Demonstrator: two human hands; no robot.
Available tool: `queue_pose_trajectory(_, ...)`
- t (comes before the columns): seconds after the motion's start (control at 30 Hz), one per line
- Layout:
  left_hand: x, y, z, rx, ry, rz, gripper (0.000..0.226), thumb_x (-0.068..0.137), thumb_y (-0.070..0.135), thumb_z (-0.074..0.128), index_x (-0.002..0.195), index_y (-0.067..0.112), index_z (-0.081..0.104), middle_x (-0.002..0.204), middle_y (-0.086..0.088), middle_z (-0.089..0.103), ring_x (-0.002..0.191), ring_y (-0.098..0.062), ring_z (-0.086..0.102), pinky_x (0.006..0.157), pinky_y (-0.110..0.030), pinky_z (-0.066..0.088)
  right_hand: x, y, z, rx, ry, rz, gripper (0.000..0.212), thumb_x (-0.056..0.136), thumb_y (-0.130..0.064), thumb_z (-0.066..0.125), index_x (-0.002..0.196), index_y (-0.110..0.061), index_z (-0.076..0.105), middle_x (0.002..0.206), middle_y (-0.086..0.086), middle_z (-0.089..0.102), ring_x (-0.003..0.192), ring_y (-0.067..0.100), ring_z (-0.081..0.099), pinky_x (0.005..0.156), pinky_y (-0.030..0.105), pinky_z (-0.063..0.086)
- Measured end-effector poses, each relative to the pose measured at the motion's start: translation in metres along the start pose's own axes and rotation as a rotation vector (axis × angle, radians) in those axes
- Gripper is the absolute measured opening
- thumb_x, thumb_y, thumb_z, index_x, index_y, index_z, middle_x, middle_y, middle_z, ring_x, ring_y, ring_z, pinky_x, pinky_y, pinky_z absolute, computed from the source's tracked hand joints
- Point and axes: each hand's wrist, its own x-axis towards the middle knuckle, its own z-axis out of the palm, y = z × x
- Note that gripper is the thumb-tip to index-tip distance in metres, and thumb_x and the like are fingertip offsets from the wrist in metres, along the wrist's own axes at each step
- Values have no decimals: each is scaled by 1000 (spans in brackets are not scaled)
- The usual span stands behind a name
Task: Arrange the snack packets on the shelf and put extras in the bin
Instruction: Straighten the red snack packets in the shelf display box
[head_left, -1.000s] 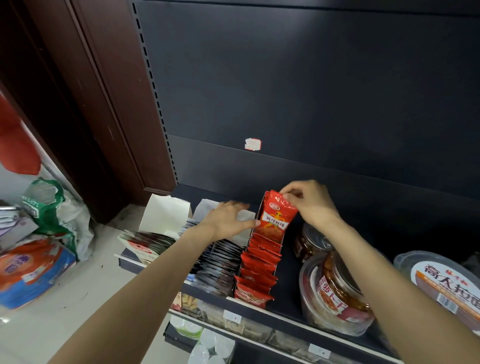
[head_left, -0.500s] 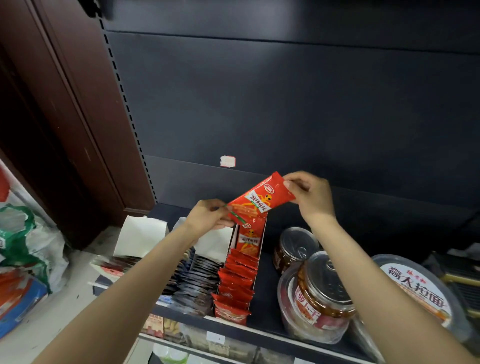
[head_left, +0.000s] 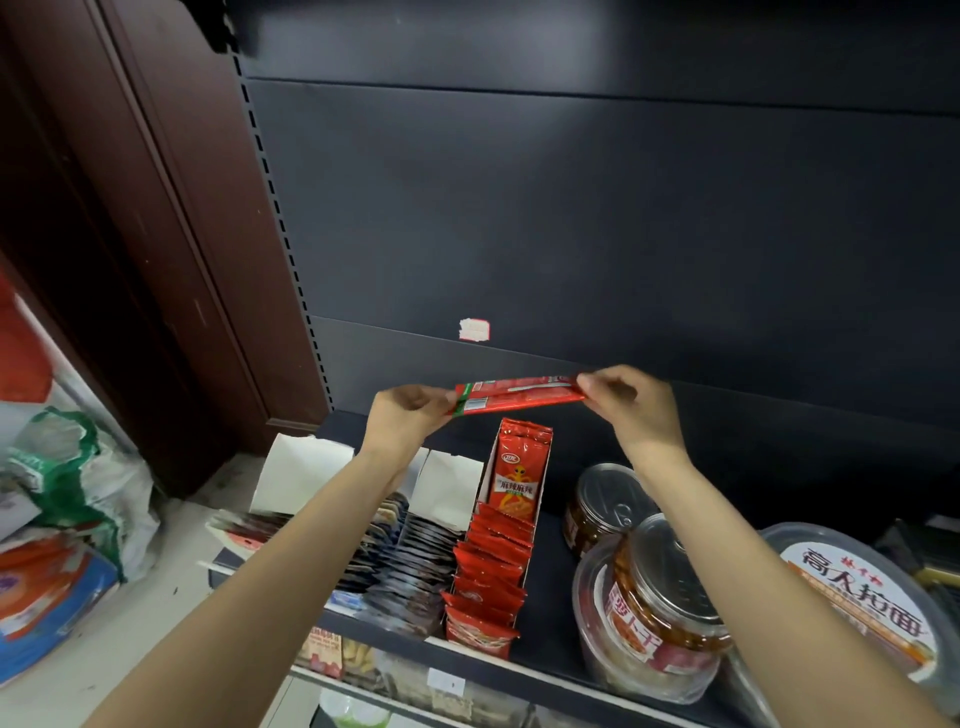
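Nearest the camera, on the dark shelf (head_left: 550, 577), clear tubs (head_left: 654, 623) stand right of a display box of red packets (head_left: 493, 577), with dark sachets (head_left: 410, 566) in white-flapped boxes to its left. Above the box, the left hand (head_left: 410, 415) and right hand (head_left: 634, 405) each pinch one end of a red snack packet (head_left: 519, 397), held level in the air. Behind: dark back panel with a pale sticker (head_left: 474, 329). Far left: brown wood frame (head_left: 171, 218), bags (head_left: 67, 493) on a pale floor.

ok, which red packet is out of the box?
The red packet held level above the shelf, left hand pinching one end and right hand the other. The rest sit in the box.
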Motion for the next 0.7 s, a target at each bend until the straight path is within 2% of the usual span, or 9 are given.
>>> queue_pose_trajectory(0.03,-1,0,-2,40,-5,21,7,84,6,68,84,13,66,80,2,69,78,-8,66,73,-16,53,-2,2,0,-36,-11,0,8,86,-17,65,93,-17,63,98,-4,64,102,16,60,90,32,50)
queue_pose_trajectory(0.07,-2,0,-3,61,-20,34,12,83,1,68,89,12,66,80,4,68,76,-5,65,70,-13,51,-3,3,1,-44,-24,18,19,84,-13,67,101,-18,62,104,-3,62,105,15,58,92,34,49)
queue_pose_trajectory(0.13,-5,0,-6,74,-55,56,25,81,-2,68,100,13,64,80,6,67,75,-2,64,71,-14,50,-6,2,1,-6,-56,65,36,83,-11,68,115,-20,57,113,-2,59,110,15,55,96,37,48)
queue_pose_trajectory(0.23,-6,-2,-9,114,-92,91,39,81,-1,68,114,17,59,82,7,65,77,-1,63,70,-10,48,-9,2,-1,-8,-121,79,48,84,-10,67,128,-22,52,119,-2,57,113,13,53,95,36,48)
queue_pose_trajectory(0.33,-4,-5,-10,133,-120,91,50,81,-3,67,126,15,53,85,3,62,83,-4,62,68,-10,49,-11,4,-1,-19,-182,66,51,85,-9,65,131,-25,51,118,-4,58,109,9,53,78,20,49)
queue_pose_trajectory(0.4,-4,-6,-8,128,-126,99,54,82,-5,65,130,14,51,85,2,62,83,-4,62,68,-8,50,-12,3,-1,-24,-191,58,52,85,-9,64,132,-27,50,116,-6,57,105,7,53,70,14,46)
queue_pose_trajectory(0.7,-3,-8,-8,141,-108,90,55,84,-1,65,134,15,49,89,3,64,85,-3,62,69,-12,50,-11,4,1,-4,-170,36,46,88,-15,61,131,-28,51,117,-7,54,105,6,51,69,13,46)
